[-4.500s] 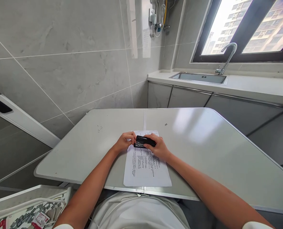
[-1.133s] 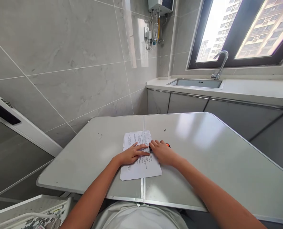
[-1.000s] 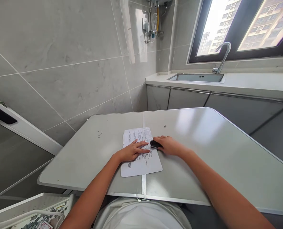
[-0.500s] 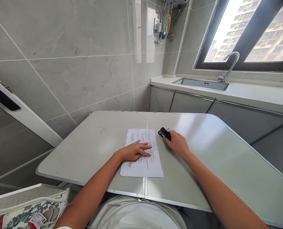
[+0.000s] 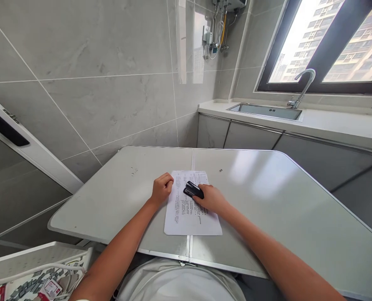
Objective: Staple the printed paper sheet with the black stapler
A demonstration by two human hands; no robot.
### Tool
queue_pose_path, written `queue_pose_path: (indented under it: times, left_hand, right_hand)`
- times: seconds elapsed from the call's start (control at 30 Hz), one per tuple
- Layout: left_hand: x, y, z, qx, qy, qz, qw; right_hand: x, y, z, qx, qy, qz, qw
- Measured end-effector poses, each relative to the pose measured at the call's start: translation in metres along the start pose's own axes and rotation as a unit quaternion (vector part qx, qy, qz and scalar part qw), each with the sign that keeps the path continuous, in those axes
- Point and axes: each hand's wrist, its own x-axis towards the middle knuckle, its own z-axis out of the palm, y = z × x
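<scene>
Printed paper [image 5: 186, 223] lies across the middle seam of the folding table [image 5: 254, 209]; whether it is one sheet or several I cannot tell. At its upper left edge my left hand [image 5: 161, 188] is closed, with the fingers curled in a pinch on the paper's edge. My right hand [image 5: 213, 198] grips a small black stapler [image 5: 193, 190] by its right end. The stapler is over the upper part of the page, its free end pointing left toward my left hand. Whether it touches the paper is unclear.
Tiny staple-like bits [image 5: 134, 171] lie on the table's left half, and a few more dark bits [image 5: 221, 170] right of the paper. Behind stand a counter with a sink [image 5: 264, 110] and faucet [image 5: 304, 85]. A white basket [image 5: 48, 251] sits low at the left.
My right hand has brought the stapler left from the bare table to over the paper. My left hand has gone from lying flat on the page to its left edge. The paper has shifted slightly right.
</scene>
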Motion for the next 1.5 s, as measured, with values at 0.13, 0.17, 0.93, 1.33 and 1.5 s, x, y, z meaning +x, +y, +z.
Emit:
queue_pose_path:
  times: [0.13,0.17,0.93,1.33,1.5]
  left_hand:
    - [0.0,0.0,0.004,-0.01,-0.037,-0.014,0.999]
    - [-0.001,0.001,0.006,-0.013,-0.051,-0.014,0.998]
    - [-0.001,0.002,0.011,-0.014,-0.109,-0.01,0.994]
    - [-0.001,0.003,0.009,0.011,-0.119,-0.01,0.993]
    - [-0.003,0.0,0.01,0.012,-0.128,-0.002,0.992]
  right_hand:
    - [-0.009,0.046,-0.028,-0.024,-0.068,0.042,0.996]
    - [-0.012,0.059,-0.036,-0.029,-0.095,0.037,0.994]
    - [0.021,0.141,-0.016,-0.004,0.226,0.039,0.973]
    - [0.041,0.142,0.025,-0.118,0.03,-0.015,0.992]
    - [0.038,0.106,0.035,-0.101,0.025,-0.081,0.991]
